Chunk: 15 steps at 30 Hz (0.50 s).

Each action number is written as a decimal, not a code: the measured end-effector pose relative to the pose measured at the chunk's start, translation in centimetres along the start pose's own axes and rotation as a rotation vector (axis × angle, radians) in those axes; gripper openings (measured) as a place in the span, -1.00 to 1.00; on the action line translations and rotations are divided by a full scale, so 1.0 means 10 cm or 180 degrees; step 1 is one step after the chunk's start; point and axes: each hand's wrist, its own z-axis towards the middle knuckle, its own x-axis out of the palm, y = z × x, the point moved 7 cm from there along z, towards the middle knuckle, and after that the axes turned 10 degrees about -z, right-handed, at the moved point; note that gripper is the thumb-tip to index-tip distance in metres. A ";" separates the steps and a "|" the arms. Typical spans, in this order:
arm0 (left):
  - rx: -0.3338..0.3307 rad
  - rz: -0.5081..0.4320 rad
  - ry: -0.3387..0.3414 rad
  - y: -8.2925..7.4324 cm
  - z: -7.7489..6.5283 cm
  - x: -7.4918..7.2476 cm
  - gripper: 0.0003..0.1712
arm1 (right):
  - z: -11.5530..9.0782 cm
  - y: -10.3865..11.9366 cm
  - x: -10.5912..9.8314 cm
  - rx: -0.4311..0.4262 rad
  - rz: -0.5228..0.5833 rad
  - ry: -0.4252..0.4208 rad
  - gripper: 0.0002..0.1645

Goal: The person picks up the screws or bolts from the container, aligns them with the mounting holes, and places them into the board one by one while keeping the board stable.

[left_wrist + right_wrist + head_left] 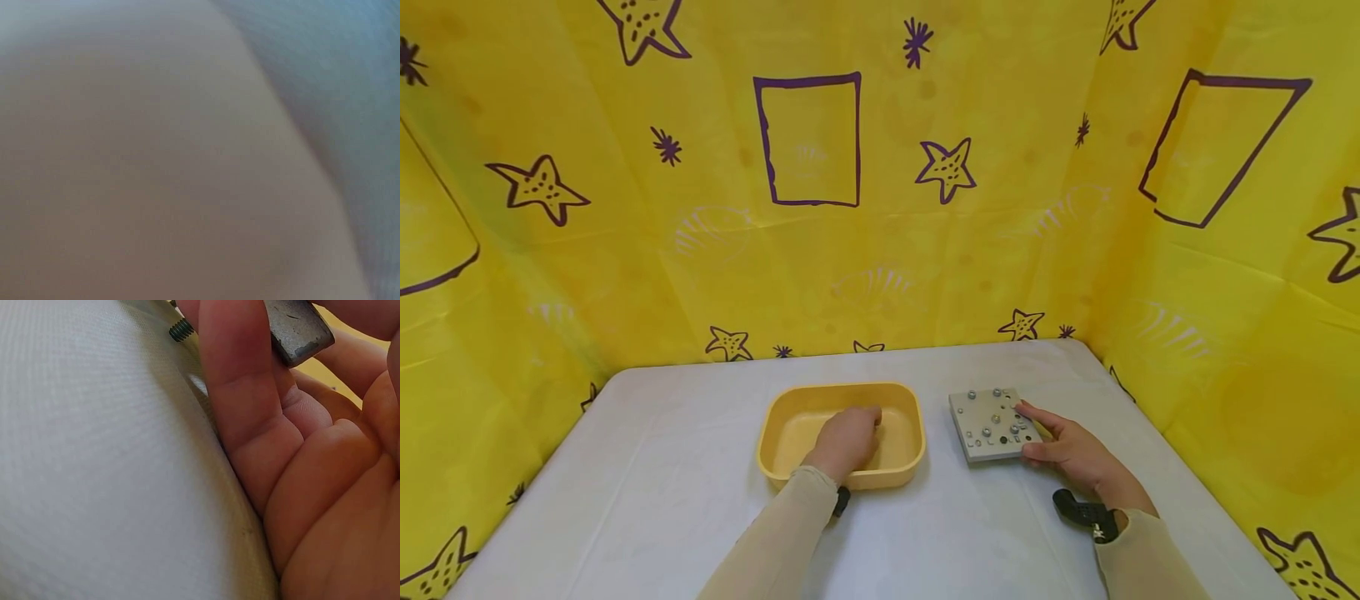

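A square grey metal plate (981, 423) with several screws and holes sits on the right part of the table. My right hand (1078, 457) grips its right edge, the thumb at the near corner and a finger on top. In the right wrist view, curled fingers lie beside the plate's dark corner (303, 331), and a threaded screw end (181, 330) pokes out past them. My left hand (847, 440) reaches into a yellow plastic bin (790, 402) with its fingers bent down. Those fingertips are hidden, so whether they pinch anything cannot be seen. Only blurred skin fills most of the left wrist view.
Both the bin and the plate are on a white-covered table (662, 450). A yellow curtain (880, 250) with starfish drawings stands behind it and along both sides. The bin's raised rim surrounds the left hand. Each wrist wears a black strap (1086, 510).
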 end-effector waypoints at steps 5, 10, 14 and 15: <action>-0.0002 -0.0355 -0.0052 0.03 -0.02 -0.05 -0.78 | -0.01 0.01 0.01 0.0044 0.0056 -0.0016 0.03; -0.0158 -0.1093 -0.0062 0.05 -0.04 -0.12 -0.76 | -0.02 0.01 0.01 0.0118 0.0095 -0.0066 0.11; -0.0259 -0.1473 -0.0085 0.06 -0.05 -0.15 -0.74 | -0.02 0.01 0.01 0.0151 0.0134 -0.0065 0.11; -0.0275 -0.1553 -0.0103 0.06 -0.05 -0.17 -0.74 | -0.02 0.01 0.01 0.0168 0.0133 -0.0073 0.12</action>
